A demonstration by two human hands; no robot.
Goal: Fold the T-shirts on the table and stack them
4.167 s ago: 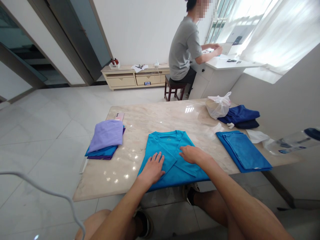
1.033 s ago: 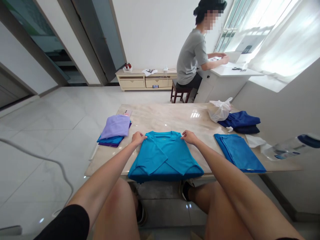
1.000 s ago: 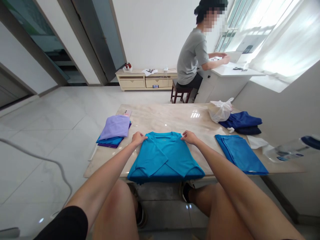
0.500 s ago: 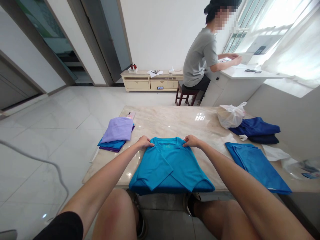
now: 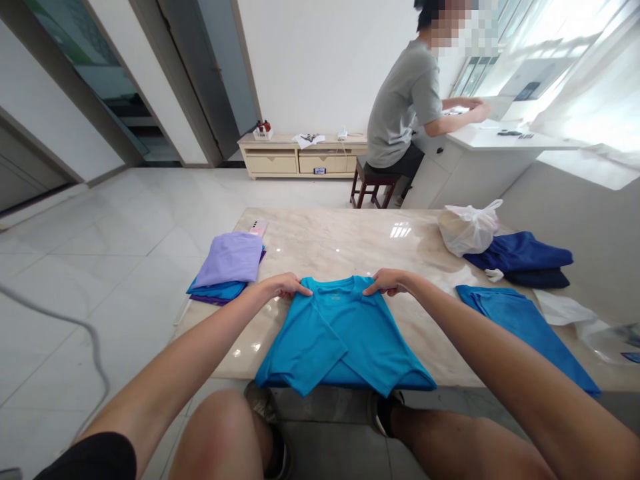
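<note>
both hands [image 5: 290,285] [image 5: 390,282], closed, pinch the shoulders of a bright turquoise shirt [image 5: 334,337], sleeves folded across its front.

A plain black sleeve [image 5: 93,460] is on the left arm [image 5: 195,367]. It ends near the elbow, and the arm is bare past it. The right arm [image 5: 500,357] is bare as far as it shows. The left leg [image 5: 217,433] and right leg [image 5: 445,437] are bare too. Black socks [image 5: 386,415] go into dark shoes [image 5: 261,402] with some paler bits, a little too blurry to see well.
</note>
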